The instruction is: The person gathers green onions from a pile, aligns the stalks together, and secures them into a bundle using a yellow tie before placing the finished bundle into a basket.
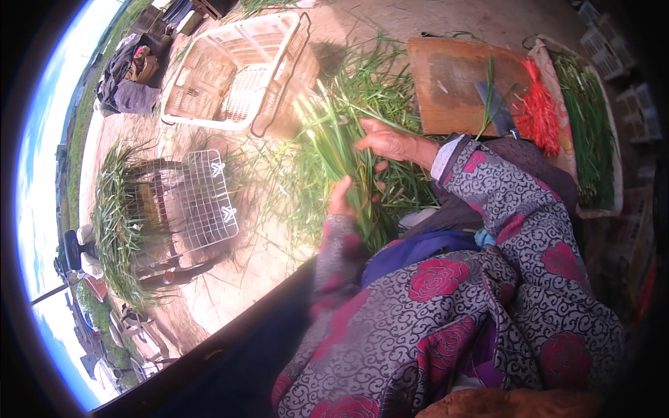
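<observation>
You are gripping a bunch of greens (331,143) with your left hand (341,198), by the loose pile (408,184); your right hand (390,141) is apparently pinching its side. Gathered greens (587,129) are lying rightward; the pile is seemingly awaiting handling.

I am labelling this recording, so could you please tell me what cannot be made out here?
Head view:
Left hand: most of its fingers, hidden by the held stalks.
Pale stalk ends: individual tips, blurred in bright glare.
Crate-like things, right: their full shapes, lost in dimness and the dark fisheye rim.
</observation>
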